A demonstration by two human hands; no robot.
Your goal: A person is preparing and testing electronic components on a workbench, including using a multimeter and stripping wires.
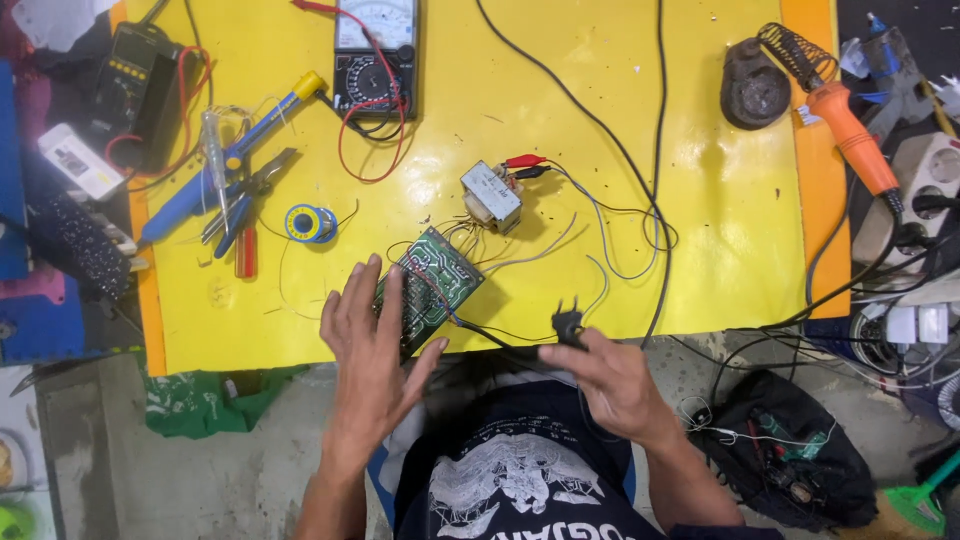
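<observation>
A black plug [568, 325] is being pinched in the closed grip of the right hand [612, 378] at the near edge of the yellow table [700, 200]. The left hand [372, 350] is being held open, its fingers overlapping the green circuit board [432, 282], beside 1 transformer [491, 195].

Analog multimeter [375, 55], solder spool [309, 223], orange soldering iron [850, 125], blue pliers [240, 195]
</observation>
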